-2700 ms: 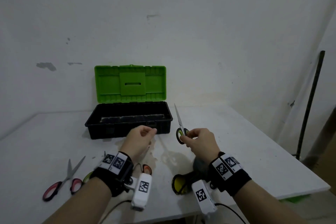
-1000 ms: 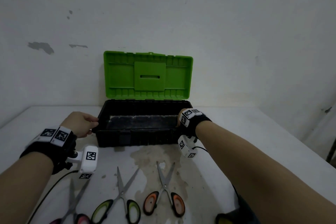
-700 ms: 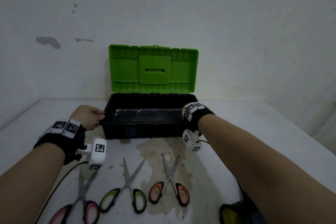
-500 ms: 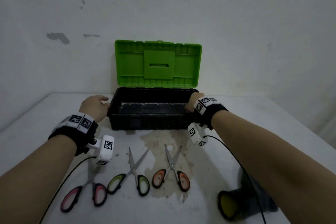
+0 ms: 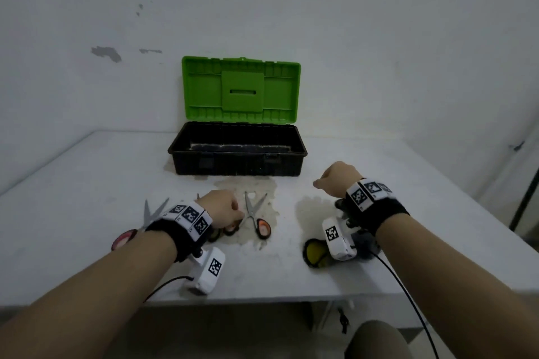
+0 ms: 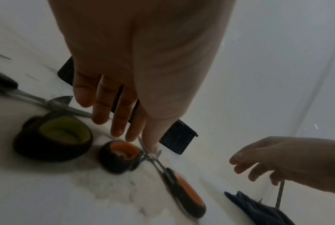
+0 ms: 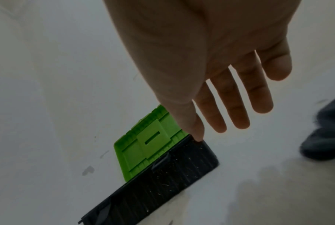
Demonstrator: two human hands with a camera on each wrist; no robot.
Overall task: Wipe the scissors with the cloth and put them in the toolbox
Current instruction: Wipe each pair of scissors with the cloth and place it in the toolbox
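Both my hands are off the toolbox [image 5: 237, 151] rim now, pulled back toward the table's [image 5: 73, 172] near edge; half a second ago they sat at its two ends. Left hand [image 5: 223, 208] drops over the orange-handled scissors [image 5: 256, 217], which lie open on the stained patch in front of the toolbox. Right hand [image 5: 338, 178] hangs above the table right of the stain, holding nothing. Toolbox still at the far edge, green lid [image 5: 240, 90] up.

Left wrist view shows what the head view hides: my left fingers [image 6: 116, 115] are straight and spread, tips just over the orange handle loop [image 6: 124, 150], thumb down by the pivot; can't tell if touching. Green-handled scissors [image 6: 64, 132] just left of it. The dark cloth [image 6: 259, 210] sits at the frame's lower right under my right hand [image 6: 290, 164].

Right wrist view: right fingers [image 7: 238, 106] straight, slightly apart, empty; toolbox [image 7: 172, 175] beyond, cloth [image 7: 326, 137] at right edge.

Pink-handled scissors [image 5: 128, 234] lie nearest the left edge, head view only.
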